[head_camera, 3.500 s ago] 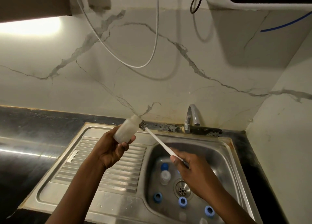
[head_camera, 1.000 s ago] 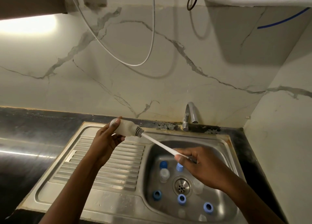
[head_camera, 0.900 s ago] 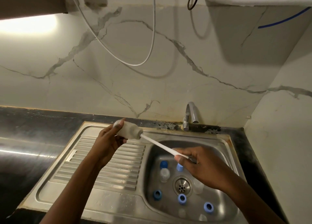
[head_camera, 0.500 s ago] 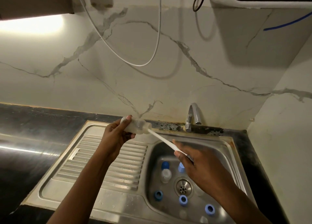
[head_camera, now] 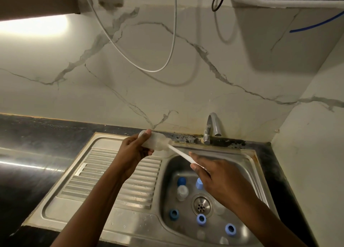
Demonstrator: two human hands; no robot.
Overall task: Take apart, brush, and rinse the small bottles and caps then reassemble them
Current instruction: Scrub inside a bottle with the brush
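My left hand grips a small translucent bottle, held on its side above the drainboard with its mouth pointing right. A white brush runs from the bottle's mouth down to my right hand, which pinches its handle over the sink basin. The bristle end is hidden inside the bottle. Down in the sink lie several blue caps and another small clear bottle.
The ribbed steel drainboard lies left of the basin. A chrome tap stands at the back rim, with no water running. Dark counter surrounds the sink; marble walls close in behind and at the right. A white cable hangs on the wall.
The brush head has gone from the bottle's mouth into the bottle. My left hand has turned the bottle from tilted upward to lying flat and shifted it slightly right.
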